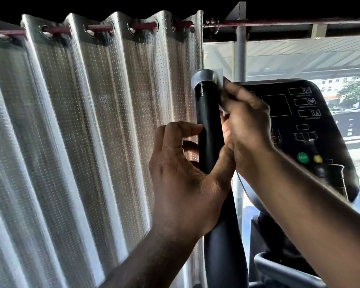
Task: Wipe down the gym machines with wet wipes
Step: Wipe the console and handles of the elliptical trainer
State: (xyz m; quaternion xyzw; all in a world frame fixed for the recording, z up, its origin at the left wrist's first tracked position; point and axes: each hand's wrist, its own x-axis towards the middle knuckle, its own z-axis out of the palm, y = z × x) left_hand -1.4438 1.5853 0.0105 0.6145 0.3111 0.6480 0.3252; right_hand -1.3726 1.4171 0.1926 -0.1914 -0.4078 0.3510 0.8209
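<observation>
A black upright handle (208, 113) of a gym machine rises in the middle of the head view, topped by a grey cap (203, 76). My left hand (181, 171) curls its fingers and thumb round the handle lower down. My right hand (245, 123) holds a white wet wipe (219, 81) against the right side of the handle near the cap. Most of the wipe is hidden behind the fingers.
The machine's black console (295, 121) with green and yellow buttons stands just right of the handle. A silvery pleated curtain (81, 132) hangs close on the left from a red rod. A grey post (239, 53) and a window lie behind.
</observation>
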